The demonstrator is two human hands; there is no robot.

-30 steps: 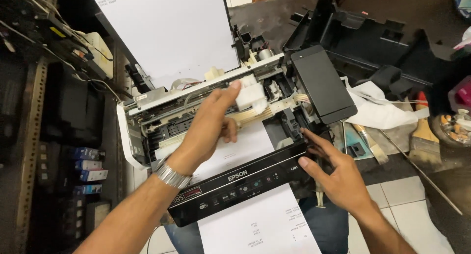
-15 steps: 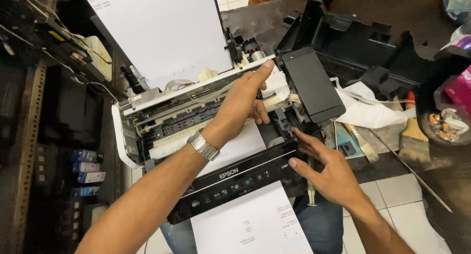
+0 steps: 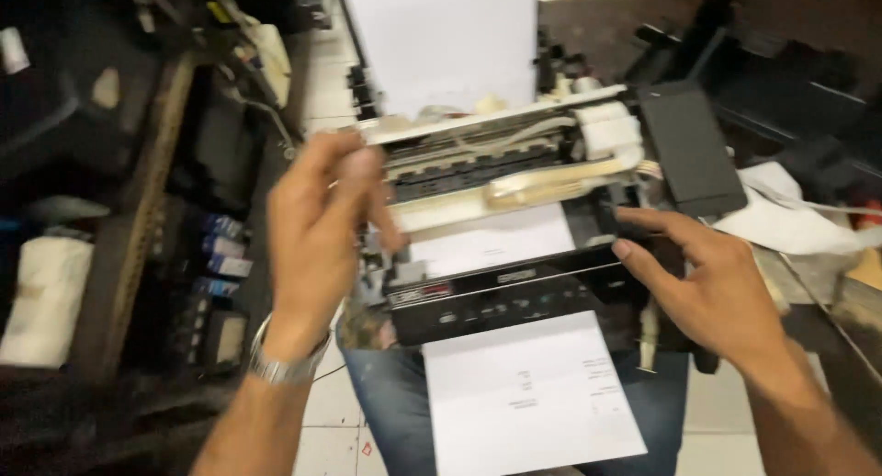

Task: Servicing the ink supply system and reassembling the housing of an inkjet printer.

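An opened inkjet printer (image 3: 514,292) with its cover off rests on my lap, its white inner frame and ribbon cables bare. My left hand (image 3: 317,228) hovers blurred at the printer's left end, fingers loosely curled, holding nothing that I can see. At the right front corner my right hand (image 3: 707,283) has its fingers spread, the fingertips touching the black front panel. A printed sheet (image 3: 528,393) sticks out of the front slot. Blank white paper (image 3: 441,44) stands in the rear feeder.
A black detached scanner part (image 3: 689,150) lies right of the printer, beside crumpled white cloth (image 3: 781,214). Shelving on the left holds small ink boxes (image 3: 216,255) and a white roll (image 3: 41,301). White floor tiles (image 3: 322,412) show below my jeans.
My left hand has pulled out of the printer's middle and swung to its left end. The right hand stays at the front right corner. The view has shifted and blurred.
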